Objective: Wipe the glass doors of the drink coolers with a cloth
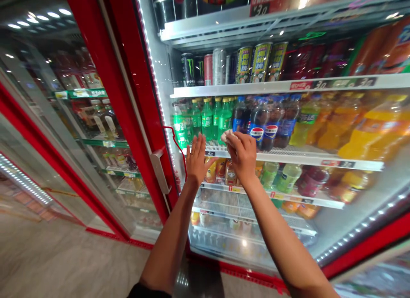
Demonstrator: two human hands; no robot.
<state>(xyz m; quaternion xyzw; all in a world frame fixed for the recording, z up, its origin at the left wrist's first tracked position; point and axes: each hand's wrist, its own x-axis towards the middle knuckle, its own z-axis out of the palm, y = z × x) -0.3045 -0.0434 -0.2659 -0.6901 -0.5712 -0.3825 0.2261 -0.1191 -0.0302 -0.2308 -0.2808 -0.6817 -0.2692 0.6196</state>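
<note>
1. Shop floor [60,259] underfoot, red-framed drinks cooler [355,255] in front, and its glass door [109,131] looks swung open.
2. Right hand [243,157]: fingers [246,140] curled, pinching a crumpled white cloth [228,136] against the thumb. Could be tissue, can't tell at this blur.
3. Left hand [197,161]: fingers [200,144] spread and straight, palm toward the shelf, holding nothing. Fingertips overlap the edge in view; contact unclear.
4. Cloth sits just above the front of the wire shelf [218,147], right by the Pepsi bottles [258,127] and close to the green soda bottles [207,118].
5. Step in hand, as I read it: cloth brought up to the shelf front, seemingly for wiping, with the left hand free beside it.
6. Next move calls for a tight line along the shelf edge - bottles stand close behind it, so the cloth needs to stay clear of them.
7. Further out: price strip [333,83] on the shelf above, cans [243,65] over that, yellow-orange bottles [374,131] to the right, door handle [159,170] to the left.
</note>
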